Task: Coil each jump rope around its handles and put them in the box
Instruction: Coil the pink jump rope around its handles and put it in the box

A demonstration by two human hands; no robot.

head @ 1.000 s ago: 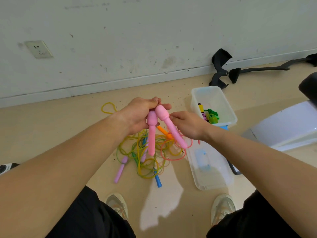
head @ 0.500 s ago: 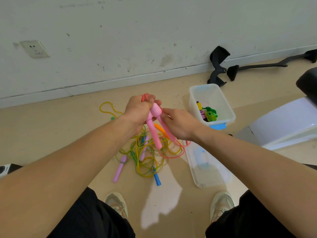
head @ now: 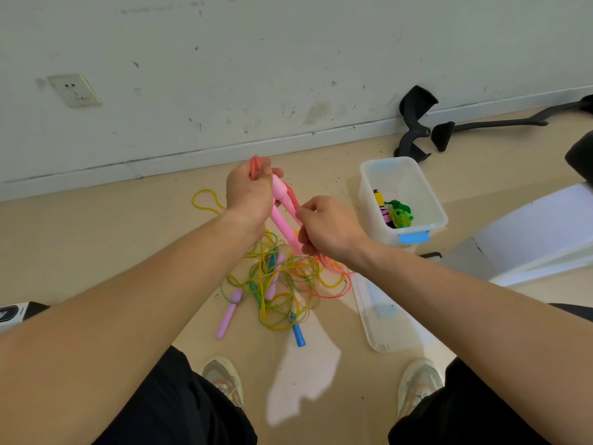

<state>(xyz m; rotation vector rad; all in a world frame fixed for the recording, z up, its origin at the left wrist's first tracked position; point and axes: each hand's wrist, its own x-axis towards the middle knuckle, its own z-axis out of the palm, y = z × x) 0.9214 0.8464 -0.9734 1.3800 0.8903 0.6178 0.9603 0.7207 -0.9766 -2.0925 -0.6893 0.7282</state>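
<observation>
Pink handles [head: 282,216]: two smooth plastic rods with rounded knob ends, held together and tilted above the floor [head: 96,245], between the two hands.
Left hand [head: 248,194]: fingers curled round the knob ends; a loop of cord pokes out above the fist.
Right hand [head: 327,231]: fingers curled, clamped on the cord at the lower end of the handles (the exact grip is hidden behind the knuckles).
Pink cord [head: 324,281]: thin and glossy; strands run along the handles, and the rest trails in loose loops onto the floor under the right wrist.
Pile [head: 272,293]: tangled yellow and green cords on the floor below the hands, with a lilac handle [head: 229,311] and a blue handle [head: 298,332] sticking out on the near side.
Box [head: 382,236]: translucent plastic, rectangular with rounded corners and a blue latch, standing right of the hands.
In the box: bundled ropes [head: 396,213], one green, one with a yellow handle and purple cord.
Lid [head: 388,326]: flat and translucent, lying on the floor in front of the box.
</observation>
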